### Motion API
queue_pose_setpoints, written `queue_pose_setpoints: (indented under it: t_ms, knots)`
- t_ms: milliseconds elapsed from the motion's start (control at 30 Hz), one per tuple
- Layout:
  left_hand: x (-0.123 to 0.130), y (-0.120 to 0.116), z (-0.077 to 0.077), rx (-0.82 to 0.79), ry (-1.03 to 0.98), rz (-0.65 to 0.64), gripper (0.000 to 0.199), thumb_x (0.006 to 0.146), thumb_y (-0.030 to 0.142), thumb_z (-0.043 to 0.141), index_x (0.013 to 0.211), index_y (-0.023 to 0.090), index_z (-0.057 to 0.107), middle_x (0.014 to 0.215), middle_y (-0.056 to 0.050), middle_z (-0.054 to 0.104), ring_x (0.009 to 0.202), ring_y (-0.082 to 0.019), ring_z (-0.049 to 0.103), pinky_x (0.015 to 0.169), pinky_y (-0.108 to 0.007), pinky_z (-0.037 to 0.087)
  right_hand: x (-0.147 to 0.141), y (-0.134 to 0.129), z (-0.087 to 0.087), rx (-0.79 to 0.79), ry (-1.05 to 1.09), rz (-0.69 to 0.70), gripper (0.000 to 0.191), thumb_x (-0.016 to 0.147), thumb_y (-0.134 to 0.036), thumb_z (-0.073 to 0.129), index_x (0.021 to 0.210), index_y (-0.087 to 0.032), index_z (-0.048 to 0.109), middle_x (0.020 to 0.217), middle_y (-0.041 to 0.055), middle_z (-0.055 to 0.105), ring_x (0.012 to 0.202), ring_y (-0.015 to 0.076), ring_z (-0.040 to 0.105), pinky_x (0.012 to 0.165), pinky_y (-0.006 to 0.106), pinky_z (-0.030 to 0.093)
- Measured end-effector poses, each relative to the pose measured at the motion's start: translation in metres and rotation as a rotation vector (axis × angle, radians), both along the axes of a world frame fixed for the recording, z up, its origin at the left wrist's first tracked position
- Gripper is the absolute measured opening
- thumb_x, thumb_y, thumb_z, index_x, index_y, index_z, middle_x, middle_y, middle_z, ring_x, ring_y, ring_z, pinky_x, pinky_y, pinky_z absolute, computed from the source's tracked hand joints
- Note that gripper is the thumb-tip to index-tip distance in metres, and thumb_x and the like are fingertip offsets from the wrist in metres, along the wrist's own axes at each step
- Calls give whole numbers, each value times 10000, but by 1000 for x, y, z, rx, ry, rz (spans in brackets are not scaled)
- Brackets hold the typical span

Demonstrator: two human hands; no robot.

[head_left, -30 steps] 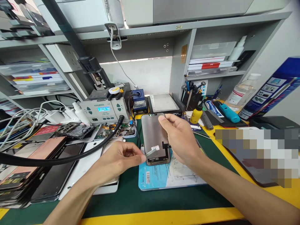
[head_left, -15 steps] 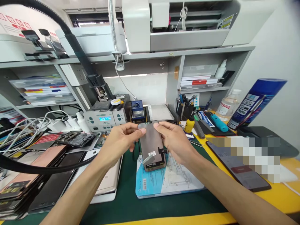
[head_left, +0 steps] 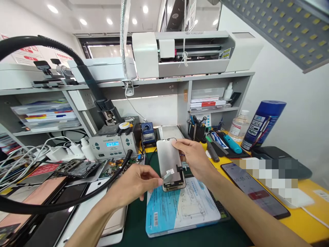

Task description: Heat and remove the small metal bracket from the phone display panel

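A phone screen assembly (head_left: 169, 156) is held up tilted, its grey metallic back towards me, with a small white label and a black flex cable near its lower end. My right hand (head_left: 194, 156) grips its upper right edge, the thumb lying on the back. At the lower left corner, a pale translucent pull tab (head_left: 167, 177) sticks out, and the thumb and fingers of my left hand (head_left: 140, 181) are closed on its end. Below the screen lies a blue and white boxed pad (head_left: 180, 212) with printed text and a line drawing, on a green mat (head_left: 136, 219).
Phones and phone parts (head_left: 51, 192) are piled at the left, under a black hose (head_left: 84, 202). A hot-air station (head_left: 113, 145) stands behind. To the right are a phone showing a timer (head_left: 252, 187), a blue spray can (head_left: 264, 125) and a tool holder (head_left: 196, 128).
My left hand has left the screen's upper left edge and moved down to the pull tab. My right hand still grips the upper right. The head view has tilted upward.
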State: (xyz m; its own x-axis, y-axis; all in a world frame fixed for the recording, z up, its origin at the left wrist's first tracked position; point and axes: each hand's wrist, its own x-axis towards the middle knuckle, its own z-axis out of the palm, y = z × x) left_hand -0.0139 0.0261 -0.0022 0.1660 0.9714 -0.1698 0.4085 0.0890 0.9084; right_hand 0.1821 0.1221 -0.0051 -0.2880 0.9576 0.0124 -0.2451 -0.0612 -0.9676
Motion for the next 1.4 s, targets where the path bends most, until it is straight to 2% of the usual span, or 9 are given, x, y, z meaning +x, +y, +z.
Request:
queue_pose_setpoints:
  t_ms: [233,467,533,700,900,1033,1167,1233,1400]
  knots:
    - [0,7,-3,20,16,27,332,826,467,726,811,136,715,647,-27,582,505,-114,444,426,-189,348,2,3,3,-8,41,-35,351,663,-396,847,870,-132,743,885,72,695,732,164,606,574,252,509]
    - [-4,18,-3,40,-278,119,403,755,482,814,756,119,639,696,-56,586,506,-125,485,399,-195,394,25,32,13,32,185,-314,305,716,-357,762,934,-151,704,898,51,695,699,145,617,549,236,507]
    - [1,23,3,45,-229,95,440,765,518,797,817,110,643,700,-66,598,480,-129,490,393,-213,416,32,39,14,48,198,-355,301,725,-358,746,944,-157,695,915,51,700,707,149,627,556,240,513]
    - [27,44,11,141,3,110,568,852,525,675,1216,107,553,804,-62,647,428,-143,530,422,-264,474,35,42,10,121,111,-298,367,676,-401,804,921,-139,729,896,80,713,700,189,641,524,262,486]
    - [35,69,-4,213,236,164,247,934,285,516,1073,105,611,689,-5,589,378,-120,488,383,-230,370,44,53,8,279,47,-430,374,712,-434,768,911,-119,738,915,96,725,797,221,660,665,304,503]
    - [39,89,-6,231,421,62,155,931,206,547,959,118,671,689,-5,608,457,-144,546,449,-245,429,57,58,14,419,39,-642,364,773,-453,720,926,-122,726,912,85,724,856,219,655,743,306,496]
    - [54,119,-12,314,588,-103,56,903,130,668,850,112,673,746,-12,630,722,-177,632,736,-310,532,68,57,23,525,34,-817,366,827,-461,677,966,-125,720,908,78,718,843,207,646,739,298,491]
    - [60,135,-17,335,644,-178,92,916,171,704,859,110,664,811,-24,644,818,-190,640,824,-356,538,73,58,26,547,32,-859,354,829,-453,677,947,-122,721,884,77,715,808,201,642,718,294,490]
    - [76,164,-21,352,727,-302,171,970,281,673,952,111,666,924,-51,657,891,-206,649,854,-383,550,83,64,27,549,44,-902,356,830,-445,677,954,-115,725,884,83,716,784,195,638,685,285,488]
